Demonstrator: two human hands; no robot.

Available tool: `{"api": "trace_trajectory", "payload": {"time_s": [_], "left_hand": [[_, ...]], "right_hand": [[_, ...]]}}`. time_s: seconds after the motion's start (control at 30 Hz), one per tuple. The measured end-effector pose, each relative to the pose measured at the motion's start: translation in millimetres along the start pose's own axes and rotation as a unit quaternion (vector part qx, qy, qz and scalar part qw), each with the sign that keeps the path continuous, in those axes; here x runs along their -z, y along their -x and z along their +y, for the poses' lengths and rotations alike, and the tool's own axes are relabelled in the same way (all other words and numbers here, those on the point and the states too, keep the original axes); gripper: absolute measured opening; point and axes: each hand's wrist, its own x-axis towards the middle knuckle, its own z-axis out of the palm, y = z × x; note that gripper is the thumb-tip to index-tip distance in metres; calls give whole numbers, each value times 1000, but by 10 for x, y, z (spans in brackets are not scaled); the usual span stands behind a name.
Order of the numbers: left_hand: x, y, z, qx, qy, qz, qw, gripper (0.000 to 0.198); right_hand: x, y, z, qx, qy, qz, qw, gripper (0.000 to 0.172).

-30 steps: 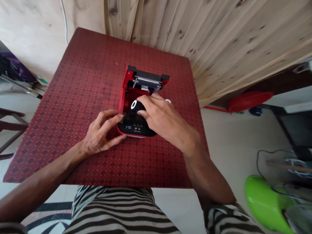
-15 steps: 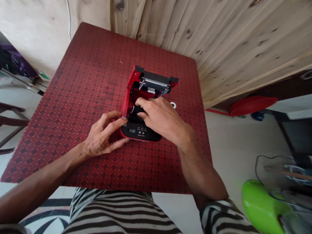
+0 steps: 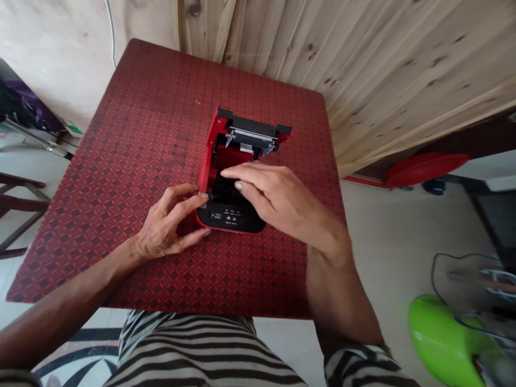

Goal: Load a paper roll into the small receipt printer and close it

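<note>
A small red and black printer (image 3: 229,217) stands in the middle of the red patterned table (image 3: 141,134), its lid (image 3: 252,134) tipped open toward the back. My left hand (image 3: 167,228) grips the printer's front left corner, fingertips on top and thumb along the base. My right hand (image 3: 278,199) lies over the open compartment with its fingers stretched out and flat. The dark inside of the compartment shows just past the fingertips. The black roll with the white core is out of sight.
Wooden plank walls stand behind and to the right of the table. A green plastic object (image 3: 439,338) and cables lie on the floor at lower right, with a red item (image 3: 423,166) further back. A dark chair frame (image 3: 16,204) stands at the left.
One second ago my right hand held a black roll with a white core over the compartment. The roll has gone down out of sight and the fingers have flattened. My left hand has stayed put.
</note>
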Motion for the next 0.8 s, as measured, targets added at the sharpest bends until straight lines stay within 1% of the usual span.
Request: {"api": "trace_trajectory", "payload": {"time_s": [0.03, 0.13, 0.23, 0.33, 0.37, 0.4, 0.47, 0.5, 0.53, 0.6, 0.67, 0.7, 0.8], "left_hand": [[11, -2, 1, -2, 4, -2, 1000, 77], [78, -30, 21, 4, 26, -2, 1000, 73], [207, -151, 53, 37, 38, 0, 999, 67], [356, -444, 43, 78, 52, 11, 996, 63], [394, -579, 21, 84, 57, 16, 995, 62], [421, -726, -12, 70, 44, 17, 996, 62], [432, -1027, -100, 63, 11, 15, 998, 64], [415, -1167, -150, 74, -1, 8, 997, 66], [386, -1290, -199, 57, 1, 5, 998, 70], [313, -1467, -275, 52, 17, -45, 997, 71], [254, -1536, -296, 51, 33, -77, 995, 68], [240, -1531, -282, 48, 35, -82, 995, 65], [271, -1394, -161, 18, 25, -86, 996, 52]], "right_hand": [[7, 75, 12, 29, -26, 19, 999, 31], [-56, 236, 67, 92, -57, 76, 991, 34], [-196, 291, 109, 108, -45, 157, 981, 15], [-309, 305, 100, 121, -14, 224, 967, 10], [-333, 309, 90, 123, -2, 241, 963, 9], [-351, 315, 79, 124, 8, 255, 959, 8], [-376, 327, 64, 124, 17, 270, 955, 5], [-384, 332, 62, 124, 20, 275, 953, 5], [-390, 335, 63, 125, 24, 279, 952, 4], [-397, 339, 72, 130, 39, 286, 949, 6], [-399, 349, 79, 134, 54, 291, 946, 8], [-399, 358, 79, 135, 62, 291, 945, 9], [-408, 410, 60, 139, 92, 289, 943, 10]]}}
